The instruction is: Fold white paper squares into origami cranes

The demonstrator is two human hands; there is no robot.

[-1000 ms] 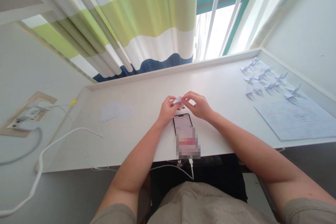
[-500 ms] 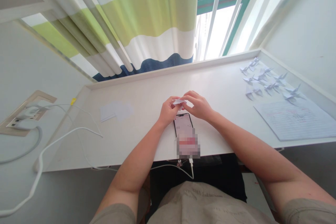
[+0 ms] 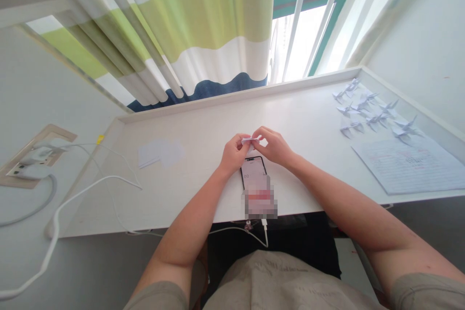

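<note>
- At twelve o'clock from the phone (image 3: pixel 254 174), left hand (image 3: pixel 233 152) and right hand (image 3: pixel 275 146) both pinch folded white paper (image 3: pixel 247 141).
- At two o'clock: folded paper figures (image 3: pixel 378 118).

A: What carries it all?

B: White desk (image 3: pixel 152 198), raised rim (image 3: pixel 232 95) along the back and right side.

A: Left end?

B: Thin white paper slips (image 3: pixel 148 154), lying flat, partly overlapping.

A: Middle?

B: Phone (image 3: pixel 254 169), screen up, by the front edge. Lower half blurred out.

A: Right end?

B: Cluster of folded white paper figures (image 3: pixel 376 120), pointed tips raised, toward the back corner. Just nearer: lined sheet (image 3: pixel 410 169), flat, faint reddish marks, writing too small to read.
</note>
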